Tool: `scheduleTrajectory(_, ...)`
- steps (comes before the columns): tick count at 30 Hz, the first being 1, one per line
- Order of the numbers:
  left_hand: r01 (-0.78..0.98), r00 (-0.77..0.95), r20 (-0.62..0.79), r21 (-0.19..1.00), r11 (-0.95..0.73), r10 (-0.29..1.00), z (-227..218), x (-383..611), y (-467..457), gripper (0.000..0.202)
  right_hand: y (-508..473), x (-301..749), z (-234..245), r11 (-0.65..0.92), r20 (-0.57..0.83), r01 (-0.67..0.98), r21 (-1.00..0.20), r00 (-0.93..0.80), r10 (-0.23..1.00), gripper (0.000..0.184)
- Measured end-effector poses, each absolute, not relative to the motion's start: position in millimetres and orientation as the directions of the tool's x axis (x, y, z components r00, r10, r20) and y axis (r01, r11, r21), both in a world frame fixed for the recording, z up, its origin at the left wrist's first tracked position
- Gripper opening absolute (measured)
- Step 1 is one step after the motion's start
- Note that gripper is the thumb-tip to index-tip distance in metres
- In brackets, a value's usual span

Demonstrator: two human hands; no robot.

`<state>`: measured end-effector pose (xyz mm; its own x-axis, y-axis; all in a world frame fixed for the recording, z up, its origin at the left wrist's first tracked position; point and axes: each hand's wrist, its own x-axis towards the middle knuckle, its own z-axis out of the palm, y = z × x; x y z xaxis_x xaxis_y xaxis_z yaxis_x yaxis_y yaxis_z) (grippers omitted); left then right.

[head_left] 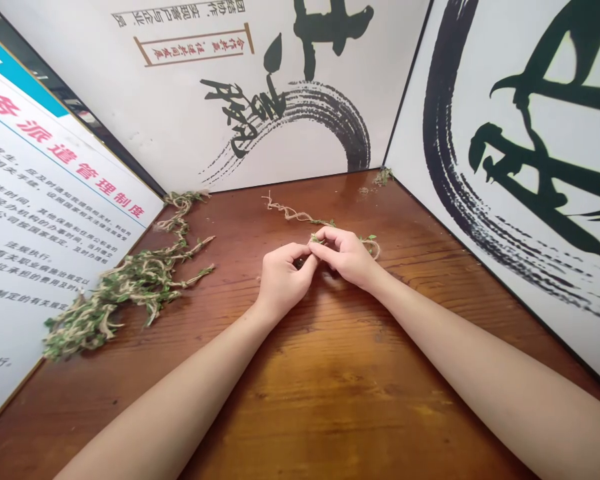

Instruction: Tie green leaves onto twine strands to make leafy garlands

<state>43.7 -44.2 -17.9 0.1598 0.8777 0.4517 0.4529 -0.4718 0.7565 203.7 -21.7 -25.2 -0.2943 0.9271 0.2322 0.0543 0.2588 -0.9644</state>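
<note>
head view: both hands meet over the far half of the table, fingertips nearly touching one another. the left hand has thumb and forefinger pressed together at the tips, a small gap showing behind them; the right hand pinches the twine between thumb and forefinger, a bit of green leaf peeping out at the tips. whether the left fingertips grip the twine too, i cannot tell — the strand is too small and partly hidden there.

the twine is at the hands: its bare, kinked end lies on the wood beyond them, leaves show just behind the right hand's knuckles, and a loop with a few more leaves curves out to the right of that hand.

well off to the left, a tangled pile of leafy twine lies against the left board. leafy scraps sit in the far corner — between the back board and the right board.
</note>
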Motion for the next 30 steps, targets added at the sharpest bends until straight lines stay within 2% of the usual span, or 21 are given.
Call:
scheduleTrajectory(3,0.503,0.116,0.426,0.754,-0.423,0.897,-17.4,45.0,-45.6,0.016,-20.7,201.9,-27.6,0.269,0.241,0.062,-0.961,-0.285,0.928,0.026)
scheduleTrajectory(7,0.502,0.03,0.377,0.795,-0.34,0.926,-18.0,43.7,-44.5,0.027,-18.9,202.7,-29.9,0.199,0.199,-0.03,-0.98,-0.278,0.94,0.022)
scheduleTrajectory(10,0.44,0.092,0.359,0.822,-0.361,0.929,-19.7,42.0,-42.3,0.036,-18.2,203.6,-29.8,0.187,0.207,-0.093,-0.978,-0.302,0.931,0.018)
scheduleTrajectory(12,0.406,0.165,0.37,0.819,-0.405,0.914,-20.5,41.5,-41.5,0.028,-17.9,203.7,-29.5,0.191,0.216,-0.11,-0.975,-0.311,0.925,0.017)
scheduleTrajectory(15,0.425,0.148,0.423,0.789,-0.443,0.894,-20.8,41.3,-41.5,0.012,-18.1,203.1,-29.2,0.18,0.193,-0.074,-0.981,-0.28,0.94,0.015)
scheduleTrajectory(19,0.46,0.095,0.413,0.789,-0.408,0.906,-19.7,41.8,-41.5,0.013,-19.2,202.1,-28.5,0.176,0.167,0.024,-0.984,-0.217,0.962,0.018)
scheduleTrajectory(24,0.462,0.071,0.355,0.817,-0.346,0.932,-17.9,42.6,-41.5,0.016,-19.7,200.5,-26.4,0.168,0.163,0.012,-0.986,-0.174,0.971,0.025)
scheduleTrajectory(30,0.454,0.131,0.366,0.804,-0.384,0.921,-20.2,40.1,-40.2,0.013,-18.1,200.2,-25.8,0.204,0.202,0.012,-0.979,-0.106,0.974,0.018)
